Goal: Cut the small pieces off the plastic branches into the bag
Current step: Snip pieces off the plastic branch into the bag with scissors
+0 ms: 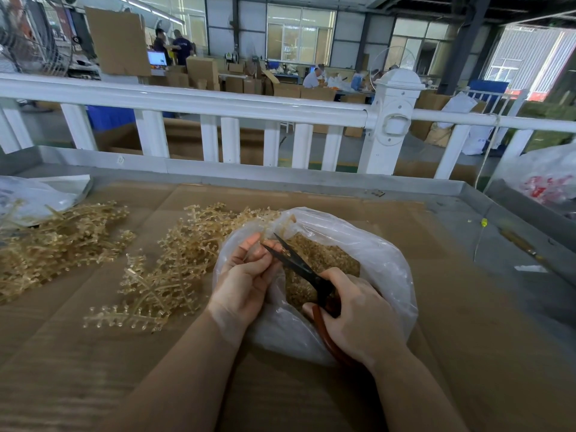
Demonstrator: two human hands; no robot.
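Left hand (246,275) pinches a thin translucent-amber plastic branch (282,224) over the crinkled clear plastic bag (374,260). Right hand (358,316) grips black-bladed scissors (296,260), red-brown handles, blades parted at the left fingertips. Granular cut pieces (321,257) fill the bag. Knobbly branch pile (174,269) lies left on the cardboard-covered desk (467,307); bare cardboard to the right.

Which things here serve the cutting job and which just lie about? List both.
In use: scissors in the right hand; branch pinched by the left hand; clear bag of cut pieces; branch piles.

Lying about: yellow-tipped stick; printed bag; white railing.
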